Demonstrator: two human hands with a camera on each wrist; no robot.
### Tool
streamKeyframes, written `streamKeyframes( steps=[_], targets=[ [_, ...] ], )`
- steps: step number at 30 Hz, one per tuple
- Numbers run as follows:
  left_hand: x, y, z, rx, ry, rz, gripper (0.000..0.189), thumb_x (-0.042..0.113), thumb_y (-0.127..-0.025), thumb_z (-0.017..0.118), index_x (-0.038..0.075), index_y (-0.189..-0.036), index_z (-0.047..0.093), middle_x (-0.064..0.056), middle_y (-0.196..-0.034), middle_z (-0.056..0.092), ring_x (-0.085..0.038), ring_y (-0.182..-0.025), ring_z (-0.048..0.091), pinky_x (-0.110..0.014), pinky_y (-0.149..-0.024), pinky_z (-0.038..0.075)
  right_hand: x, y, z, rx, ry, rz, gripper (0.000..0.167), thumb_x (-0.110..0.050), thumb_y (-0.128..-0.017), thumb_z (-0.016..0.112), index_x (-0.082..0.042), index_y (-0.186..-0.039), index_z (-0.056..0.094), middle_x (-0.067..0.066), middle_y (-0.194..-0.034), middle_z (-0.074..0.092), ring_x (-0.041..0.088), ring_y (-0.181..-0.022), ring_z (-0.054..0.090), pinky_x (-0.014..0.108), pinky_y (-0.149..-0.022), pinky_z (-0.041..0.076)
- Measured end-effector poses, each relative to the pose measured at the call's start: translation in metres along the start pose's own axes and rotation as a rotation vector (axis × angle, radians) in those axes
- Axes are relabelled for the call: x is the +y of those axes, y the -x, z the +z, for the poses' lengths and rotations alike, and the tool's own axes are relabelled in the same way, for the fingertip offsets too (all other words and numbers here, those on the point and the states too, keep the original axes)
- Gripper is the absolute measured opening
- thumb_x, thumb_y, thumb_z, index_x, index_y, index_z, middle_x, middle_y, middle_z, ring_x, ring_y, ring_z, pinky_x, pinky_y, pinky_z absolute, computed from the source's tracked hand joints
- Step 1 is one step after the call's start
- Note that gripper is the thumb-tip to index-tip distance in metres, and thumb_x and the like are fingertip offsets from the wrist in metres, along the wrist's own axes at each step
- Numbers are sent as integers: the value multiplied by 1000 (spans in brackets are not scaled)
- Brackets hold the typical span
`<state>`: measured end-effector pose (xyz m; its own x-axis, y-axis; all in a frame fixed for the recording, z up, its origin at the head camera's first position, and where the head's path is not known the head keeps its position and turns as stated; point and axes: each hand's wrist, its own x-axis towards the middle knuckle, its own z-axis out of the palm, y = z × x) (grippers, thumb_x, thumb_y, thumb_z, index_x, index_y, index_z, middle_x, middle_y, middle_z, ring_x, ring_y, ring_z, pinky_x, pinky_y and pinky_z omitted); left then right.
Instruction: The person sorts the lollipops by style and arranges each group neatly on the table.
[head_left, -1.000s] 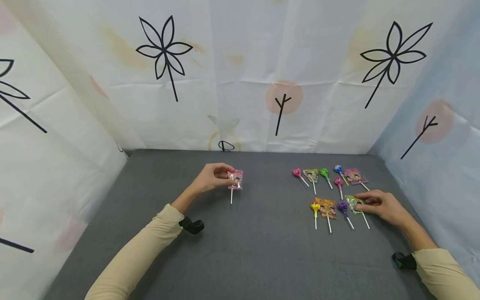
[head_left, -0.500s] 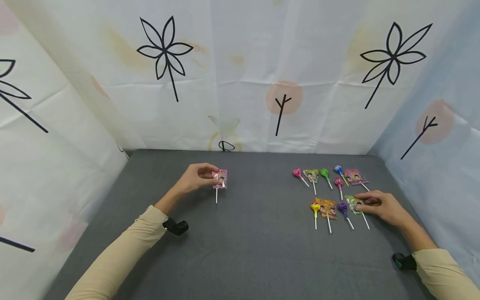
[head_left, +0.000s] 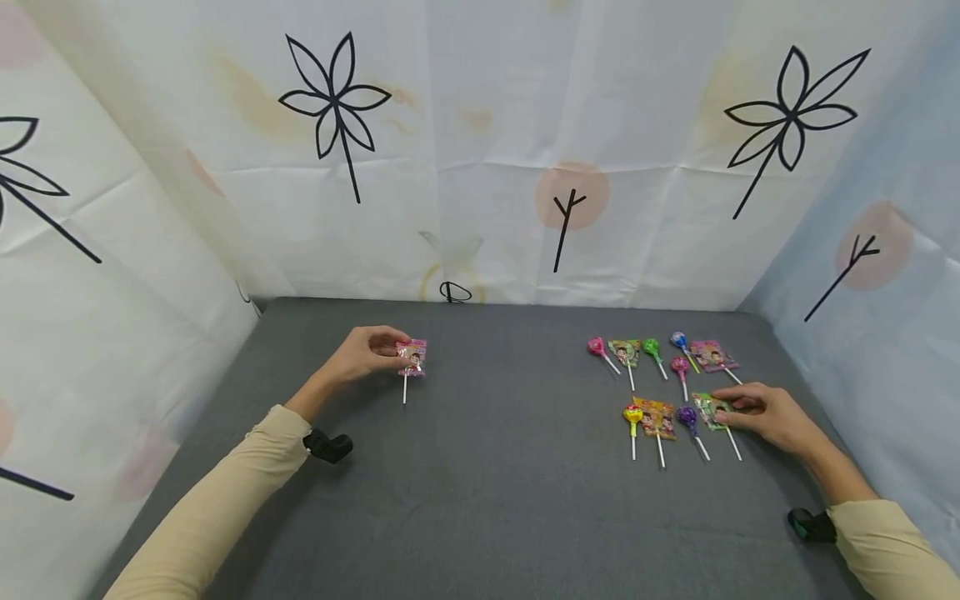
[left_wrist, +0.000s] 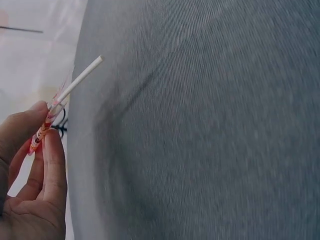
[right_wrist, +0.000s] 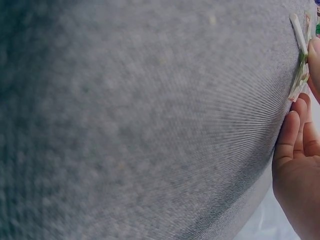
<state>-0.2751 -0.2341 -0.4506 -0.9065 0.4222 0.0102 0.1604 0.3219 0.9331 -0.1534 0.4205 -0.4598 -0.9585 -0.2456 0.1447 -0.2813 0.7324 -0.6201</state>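
Observation:
My left hand [head_left: 365, 353] pinches a lollipop in a flat pink printed wrapper [head_left: 415, 357] between thumb and fingers, over the left part of the table. Its white stick [left_wrist: 86, 77] points away from the fingers in the left wrist view, and a shadow falls on the cloth beyond. On the right, my right hand [head_left: 768, 416] has thumb and fingertips on a lollipop in a green wrapper [head_left: 705, 408], which lies at the near right of a group of lollipops. The right wrist view shows the thumb against that wrapper and the fingers [right_wrist: 289, 131] at its edge.
Around the right hand lie a purple lollipop [head_left: 686, 417], an orange-wrapped one [head_left: 657, 417] and a yellow one [head_left: 633, 414]. Behind them are several more, among them a blue one [head_left: 678, 340]. Patterned white cloth walls [head_left: 495, 242] border the grey table [head_left: 480, 483].
My left hand has moved steadily leftward, carrying the pink-wrapped lollipop with it. The right hand stays in place at the green-wrapped one.

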Motion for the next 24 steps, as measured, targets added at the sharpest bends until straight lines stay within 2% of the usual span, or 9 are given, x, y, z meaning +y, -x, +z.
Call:
streamKeyframes(
  steps=[5,10,17,24],
  targets=[
    [-5,2,-9,-10,-5,-26,42,2,-85,82,-7,-123,66,-23,-115,69,-28,-104,68,-29,-80,54,2,1,0,8,0,-19,30,-2,-87,80,10,-113,71,19,-106,65,3,-88,57,13,-72,44],
    [-9,3,-15,-25,-50,-28,40,3,-87,81,-8,-122,65,-23,-112,69,-24,-100,68,-31,-79,53,4,3,2,20,1,-32,30,-2,-87,80,9,-114,71,21,-108,65,4,-90,58,14,-73,45],
    [-12,0,-22,-23,-126,-17,39,5,-87,81,-8,-121,66,-22,-113,69,-30,-103,66,-27,-77,52,4,4,0,18,12,-14,30,-3,-87,80,8,-114,71,18,-106,65,5,-89,58,15,-72,45],
    [-11,-2,-23,-49,-211,11,34,2,-88,80,-10,-117,67,-23,-110,68,-35,-101,67,-28,-74,53,3,2,1,11,7,-12,30,-3,-88,80,8,-114,71,17,-106,64,6,-89,57,16,-72,45]
  ],
)
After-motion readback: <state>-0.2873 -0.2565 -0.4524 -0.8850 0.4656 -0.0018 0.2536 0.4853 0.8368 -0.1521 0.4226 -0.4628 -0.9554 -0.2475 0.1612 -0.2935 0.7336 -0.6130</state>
